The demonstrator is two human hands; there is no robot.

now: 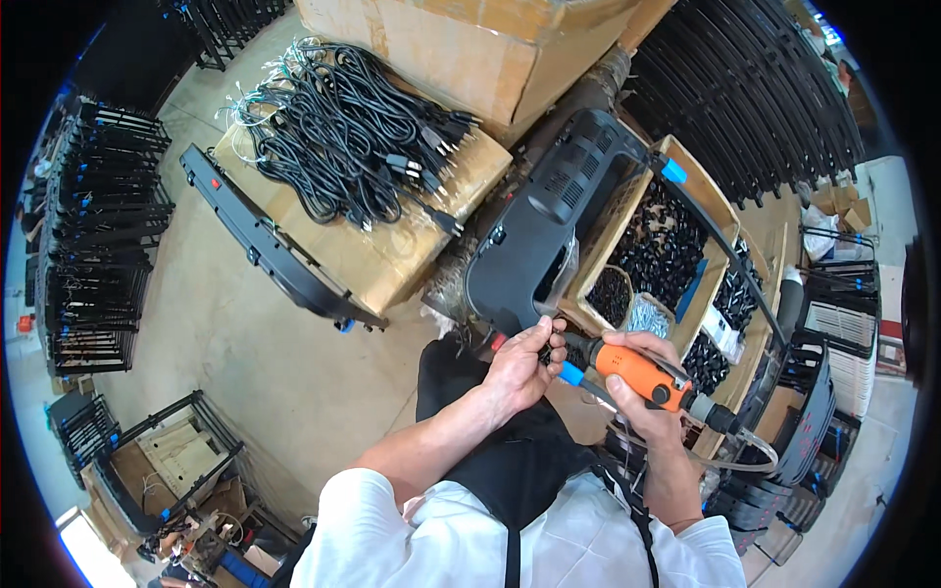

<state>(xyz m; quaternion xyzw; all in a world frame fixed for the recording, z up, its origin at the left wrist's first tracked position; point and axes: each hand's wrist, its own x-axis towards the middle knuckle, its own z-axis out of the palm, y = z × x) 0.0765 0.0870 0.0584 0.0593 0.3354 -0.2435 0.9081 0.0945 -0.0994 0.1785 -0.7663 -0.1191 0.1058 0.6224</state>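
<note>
Open floor (191,314) can be seen past the left side of the carton (400,267). Tan bin (714,196) is loaded with black parts (659,235) and silvery hardware (648,317). Orange power tool (629,366) is gripped by the right hand (655,421); left hand's (522,365) curled closed by its nose, pinched contents can't be made out.

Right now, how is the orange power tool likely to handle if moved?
The orange power tool looks rigid, so it probably won't flex in the right hand. Its rounded body could make it roll if laid down. The hose curving from its rear end looks flexible and may tug.
</note>
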